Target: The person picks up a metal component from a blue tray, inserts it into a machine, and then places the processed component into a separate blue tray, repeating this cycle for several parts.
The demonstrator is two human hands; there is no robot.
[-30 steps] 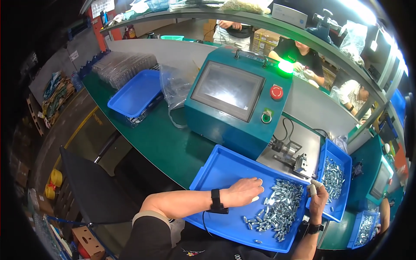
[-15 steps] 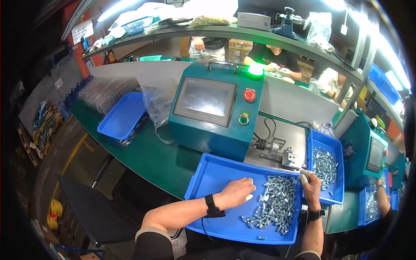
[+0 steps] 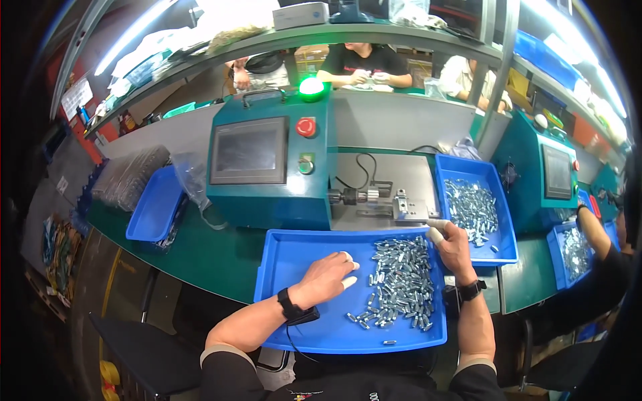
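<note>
Left hand (image 3: 326, 276): rests palm down inside the near tray (image 3: 294, 248), fingers loosely spread and pointing right, tips just beside the heap of parts (image 3: 398, 281); it holds nothing that I can see (white covers sit on two fingertips, a black band on the wrist).
Right hand (image 3: 453, 244): raised at the near tray's far right corner, fingers curled in, a white-covered fingertip up by the fixture (image 3: 401, 207); whether a part is pinched in it I cannot tell.
Parts: small silvery metal pieces, heaped in the right half of the near tray, a few strays lying apart toward its front edge.
Near tray: blue, shallow, on the front of the green bench (image 3: 200, 257); its left half is bare.
Right tray (image 3: 496, 224): blue, just right of the fixture, with a second spread of the same silvery pieces.
Machine (image 3: 267, 164): teal box behind the near tray, dark screen on its face, red round button, green lamp lit on top; a small metal chuck and the fixture sit on the grey plate to its right.
Left tray (image 3: 150, 210): blue, well apart on the left of the bench, clear bags beside it.
Second machine (image 3: 545, 174): teal, at the right, with its own screen.
Another person's hand (image 3: 583, 212): at the far right, over a further blue tray of parts.
Behind the bench: other people sit on the far side under a shelf.
</note>
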